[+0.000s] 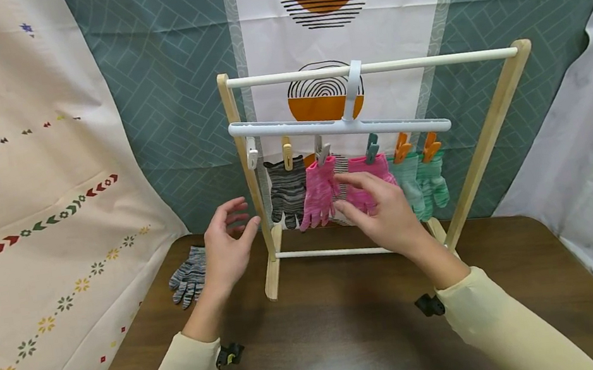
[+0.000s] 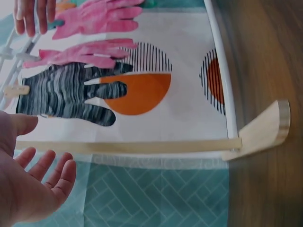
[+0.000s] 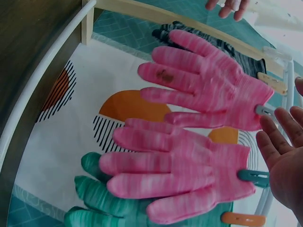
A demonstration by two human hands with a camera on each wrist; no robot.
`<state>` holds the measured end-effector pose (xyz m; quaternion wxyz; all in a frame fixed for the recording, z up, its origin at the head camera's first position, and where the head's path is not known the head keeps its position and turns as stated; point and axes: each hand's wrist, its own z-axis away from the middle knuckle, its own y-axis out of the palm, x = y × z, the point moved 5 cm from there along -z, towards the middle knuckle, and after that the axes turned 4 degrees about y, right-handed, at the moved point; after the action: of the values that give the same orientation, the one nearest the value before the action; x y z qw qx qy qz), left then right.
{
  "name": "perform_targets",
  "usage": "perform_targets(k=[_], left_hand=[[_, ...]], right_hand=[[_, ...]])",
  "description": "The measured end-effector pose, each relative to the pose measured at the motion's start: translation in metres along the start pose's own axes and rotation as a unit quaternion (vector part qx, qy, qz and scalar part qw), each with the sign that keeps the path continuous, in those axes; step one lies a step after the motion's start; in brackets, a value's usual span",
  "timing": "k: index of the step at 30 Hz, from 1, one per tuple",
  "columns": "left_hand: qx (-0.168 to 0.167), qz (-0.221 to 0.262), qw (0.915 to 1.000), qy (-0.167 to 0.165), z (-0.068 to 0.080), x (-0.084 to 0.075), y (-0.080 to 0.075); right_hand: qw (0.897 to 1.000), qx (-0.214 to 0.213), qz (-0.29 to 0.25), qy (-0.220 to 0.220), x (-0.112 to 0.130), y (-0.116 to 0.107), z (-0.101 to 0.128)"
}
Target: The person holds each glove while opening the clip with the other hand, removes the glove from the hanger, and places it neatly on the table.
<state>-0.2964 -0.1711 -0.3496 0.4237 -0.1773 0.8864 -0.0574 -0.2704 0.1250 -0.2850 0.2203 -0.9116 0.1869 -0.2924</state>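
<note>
My left hand [image 1: 227, 243] is held up beside the rack's left post, fingers loosely bent, with nothing in it. In front of the pink gloves hovers my right hand [image 1: 384, 213], thumb and fingers apart, also holding nothing. A white hanger [image 1: 299, 127] carries a dark striped glove [image 2: 57, 92] on a beige clothespin [image 1: 287, 153]. Beside it hang a pink glove [image 3: 208, 80] on a grey clothespin and another pink glove [image 3: 184, 170] on a teal clothespin [image 3: 253, 177]. Two green gloves [image 1: 431, 181] hang from orange clothespins [image 1: 431, 147]. A white clothespin [image 1: 252, 152] is at the hanger's left end.
The hanger hooks over the top bar [image 1: 439, 60] of a wooden rack [image 1: 488, 143] standing on the brown table [image 1: 343, 344]. A grey striped glove [image 1: 191, 277] lies on the table at the left. Patterned cloths [image 1: 169, 102] hang behind and at the sides.
</note>
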Motion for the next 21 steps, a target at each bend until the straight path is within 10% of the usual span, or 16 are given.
perform_targets(k=[21], left_hand=[[0.055,0.067,0.9962,0.010,-0.021,-0.019,0.044]], right_hand=[[1.000,-0.021,0.018,0.010,-0.012,-0.014,0.014]])
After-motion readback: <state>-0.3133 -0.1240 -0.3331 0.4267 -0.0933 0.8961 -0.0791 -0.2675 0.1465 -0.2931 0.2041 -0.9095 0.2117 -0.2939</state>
